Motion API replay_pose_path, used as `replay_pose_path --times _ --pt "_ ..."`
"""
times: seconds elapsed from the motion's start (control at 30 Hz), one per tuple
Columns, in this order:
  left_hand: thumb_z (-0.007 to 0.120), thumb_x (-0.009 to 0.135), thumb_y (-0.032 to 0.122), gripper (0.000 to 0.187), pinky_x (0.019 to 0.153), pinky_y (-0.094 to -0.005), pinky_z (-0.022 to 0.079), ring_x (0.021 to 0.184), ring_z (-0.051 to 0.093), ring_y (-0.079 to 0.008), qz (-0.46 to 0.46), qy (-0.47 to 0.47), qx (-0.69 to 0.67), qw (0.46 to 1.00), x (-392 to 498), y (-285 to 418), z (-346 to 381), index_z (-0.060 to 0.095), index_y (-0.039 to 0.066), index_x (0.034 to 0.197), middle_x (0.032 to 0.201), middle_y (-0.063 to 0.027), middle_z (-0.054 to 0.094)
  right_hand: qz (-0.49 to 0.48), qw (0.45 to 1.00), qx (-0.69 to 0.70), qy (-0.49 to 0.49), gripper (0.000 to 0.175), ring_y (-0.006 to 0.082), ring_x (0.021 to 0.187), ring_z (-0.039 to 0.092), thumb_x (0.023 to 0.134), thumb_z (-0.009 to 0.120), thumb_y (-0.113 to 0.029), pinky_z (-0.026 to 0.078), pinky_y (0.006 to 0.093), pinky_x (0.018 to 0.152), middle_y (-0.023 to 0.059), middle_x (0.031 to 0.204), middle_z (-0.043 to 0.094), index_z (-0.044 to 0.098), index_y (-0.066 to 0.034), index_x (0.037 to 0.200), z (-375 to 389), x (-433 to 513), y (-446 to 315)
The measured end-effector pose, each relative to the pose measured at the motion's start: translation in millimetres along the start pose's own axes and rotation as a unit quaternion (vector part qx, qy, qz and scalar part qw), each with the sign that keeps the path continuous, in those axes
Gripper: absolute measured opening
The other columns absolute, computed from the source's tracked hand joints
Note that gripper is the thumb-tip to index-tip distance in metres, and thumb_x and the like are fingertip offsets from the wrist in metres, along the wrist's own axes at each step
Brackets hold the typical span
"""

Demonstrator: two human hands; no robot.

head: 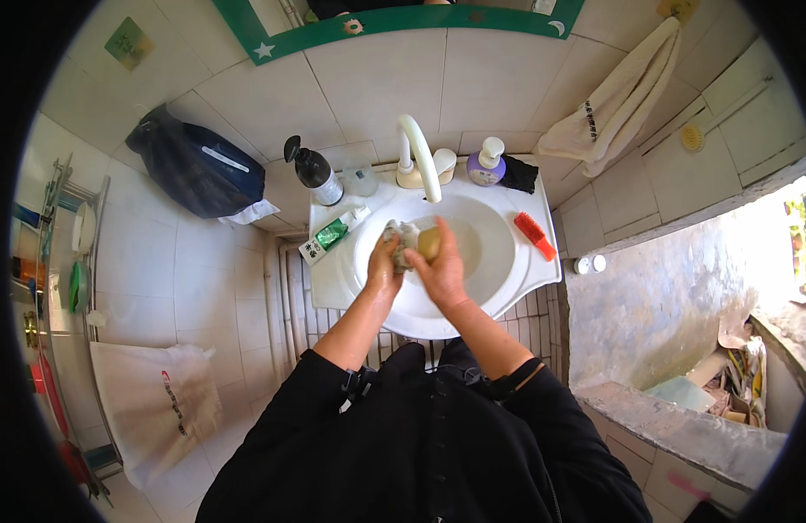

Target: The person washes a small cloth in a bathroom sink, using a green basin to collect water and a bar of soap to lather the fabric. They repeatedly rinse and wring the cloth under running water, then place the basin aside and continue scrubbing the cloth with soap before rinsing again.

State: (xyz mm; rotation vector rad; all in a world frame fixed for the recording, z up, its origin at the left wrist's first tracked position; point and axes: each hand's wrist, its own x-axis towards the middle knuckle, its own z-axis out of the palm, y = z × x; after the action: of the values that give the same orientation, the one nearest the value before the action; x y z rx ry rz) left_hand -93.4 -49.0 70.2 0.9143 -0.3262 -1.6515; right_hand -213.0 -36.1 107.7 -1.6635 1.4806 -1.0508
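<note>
Over the white washbasin, my left hand grips a bunched, wet, greyish-white cloth. My right hand holds a yellowish bar of soap against the cloth's right side, with its fingers pointing up toward the tap. Parts of the cloth and the soap are hidden by my hands. Above them arches a cream-coloured faucet; I cannot make out water running from it. Some cloudy water appears to lie in the bowl.
On the basin's left ledge are a dark pump bottle, a clear cup and a green-and-white tube. To the right are a purple soap dispenser, a black cloth and a red brush. A towel hangs at right.
</note>
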Motion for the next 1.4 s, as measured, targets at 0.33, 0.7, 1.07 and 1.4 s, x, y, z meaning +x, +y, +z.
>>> replay_pose_path --times 0.33,0.7,1.07,1.4 --pt "0.038 0.098 0.028 0.036 0.081 -0.0323 0.049 0.095 0.059 -0.0208 -0.105 0.056 -0.078 0.99 -10 -10 19 0.05 0.002 0.119 0.109 -0.0093 0.058 -0.031 0.99 -0.125 -0.059 0.078 0.0412 0.1 0.05 0.079 0.066 -0.034 0.043 0.0438 0.087 0.025 0.111 0.047 0.026 -0.0031 0.139 16 -4 -4" --pt "0.043 0.093 0.035 0.036 0.076 -0.0364 0.05 0.09 0.059 -0.0211 -0.137 0.086 0.049 0.986 -8 -8 12 0.055 0.006 0.111 0.099 -0.0067 0.06 0.109 0.986 0.116 -0.056 0.078 0.0323 0.103 0.055 0.078 0.07 -0.034 0.044 0.0384 0.089 0.0223 0.113 0.054 0.03 -0.0058 0.138 0 10 28" --pt "0.036 0.096 0.038 0.04 0.09 -0.0362 0.045 0.105 0.054 -0.0226 -0.133 -0.005 -0.09 0.987 1 -23 20 0.053 0.008 0.117 0.112 -0.0085 0.057 0.051 0.989 -0.139 0.018 0.067 0.0412 0.096 0.052 0.079 0.065 -0.027 0.044 0.0458 0.082 0.0225 0.104 0.05 0.034 -0.0069 0.135 2 8 -14" --pt "0.05 0.091 0.021 0.028 0.073 -0.0367 0.053 0.084 0.062 -0.0222 -0.151 0.03 -0.035 0.988 1 -21 -4 0.053 0.003 0.113 0.097 -0.0101 0.063 0.202 0.978 0.059 0.002 0.073 0.0303 0.1 0.056 0.076 0.071 -0.022 0.046 0.0372 0.085 0.0188 0.109 0.054 0.033 -0.0085 0.136 -2 25 42"
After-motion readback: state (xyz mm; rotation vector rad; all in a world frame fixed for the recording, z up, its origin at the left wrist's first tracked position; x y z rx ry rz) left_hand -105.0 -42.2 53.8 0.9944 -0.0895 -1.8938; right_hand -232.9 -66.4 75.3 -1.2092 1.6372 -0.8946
